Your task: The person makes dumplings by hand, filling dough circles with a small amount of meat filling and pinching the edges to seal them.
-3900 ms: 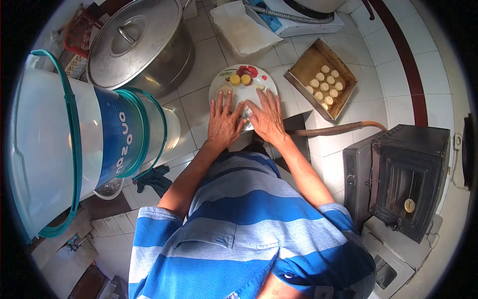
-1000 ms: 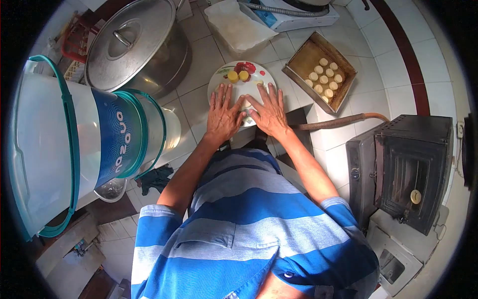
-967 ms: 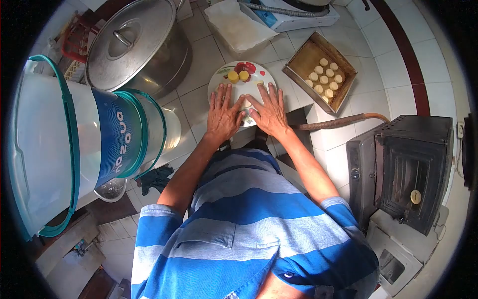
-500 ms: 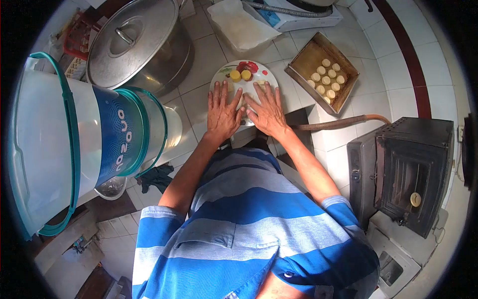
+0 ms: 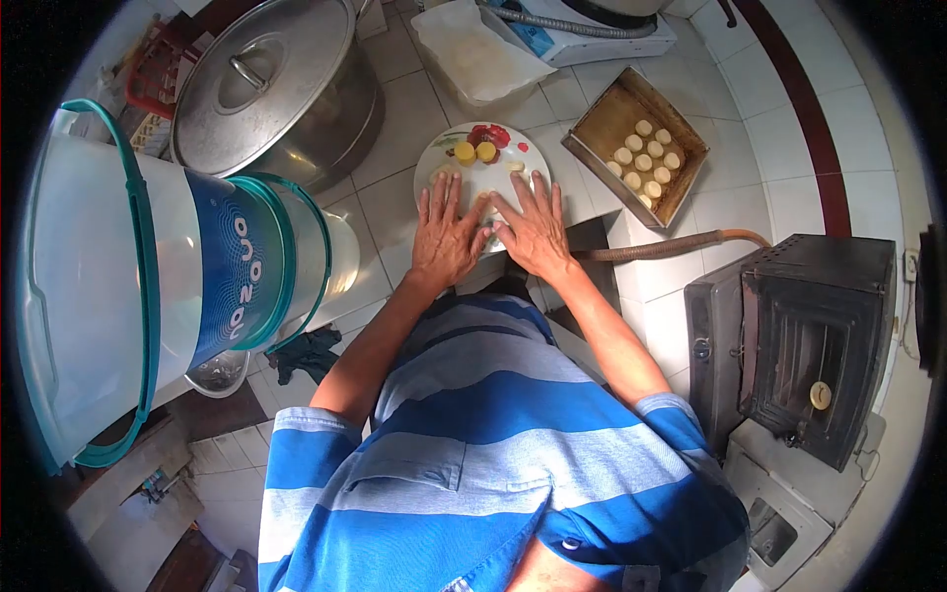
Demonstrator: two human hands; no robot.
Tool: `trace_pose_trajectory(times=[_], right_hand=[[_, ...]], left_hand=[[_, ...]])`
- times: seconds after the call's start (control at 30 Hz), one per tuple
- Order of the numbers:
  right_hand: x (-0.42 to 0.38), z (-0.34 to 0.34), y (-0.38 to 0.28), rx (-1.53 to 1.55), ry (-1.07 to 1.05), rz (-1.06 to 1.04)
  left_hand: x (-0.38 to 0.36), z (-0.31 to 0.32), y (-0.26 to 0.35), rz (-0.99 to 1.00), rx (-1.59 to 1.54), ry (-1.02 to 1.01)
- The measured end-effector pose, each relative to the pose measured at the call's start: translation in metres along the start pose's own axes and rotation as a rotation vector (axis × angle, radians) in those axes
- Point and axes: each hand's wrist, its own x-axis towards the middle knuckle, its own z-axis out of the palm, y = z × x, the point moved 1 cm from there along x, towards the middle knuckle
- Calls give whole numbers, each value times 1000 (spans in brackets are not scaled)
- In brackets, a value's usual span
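A white plate with a printed red flower lies on the tiled counter in front of me. Near its far side sit two round yellow pieces, and a small pale piece lies to their right. My left hand rests palm down over the plate's near left part, fingers stretched out. Over the near right part is my right hand, also flat with its fingers apart. The two index fingers and thumbs almost meet. Pale dough shows slightly between and beyond the fingertips; what lies under the palms is hidden.
To the right, a metal baking tray holds several pale round dough pieces. A black oven stands nearer on the right. At left are a large lidded pot and a clear bucket. A paper-lined tub sits behind the plate.
Both hands have drawn slightly back towards me on the plate, uncovering more of its far part and the small pale piece. The yellow pieces stay in place.
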Motion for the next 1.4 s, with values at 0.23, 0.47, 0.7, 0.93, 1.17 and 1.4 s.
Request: trace_pose_trajectory(times=[0.23, 0.47, 0.7, 0.93, 1.17, 1.4], right_hand=[[-4, 1, -8, 40, 9, -10], [-19, 1, -16, 66, 6, -22], [-18, -1, -6, 30, 3, 17], [-9, -8, 4, 20, 20, -42], [6, -14, 11, -37, -14, -93], [3, -18, 16, -42, -26, -141]], left_hand=[[-9, -4, -3, -9, -28, -30], [-11, 3, -2, -47, -42, 8], [-9, 12, 3, 13, -96, 8], [-3, 6, 6, -13, -47, -79], [-3, 9, 9, -31, -47, -67], [-6, 11, 17, -29, -67, -56]])
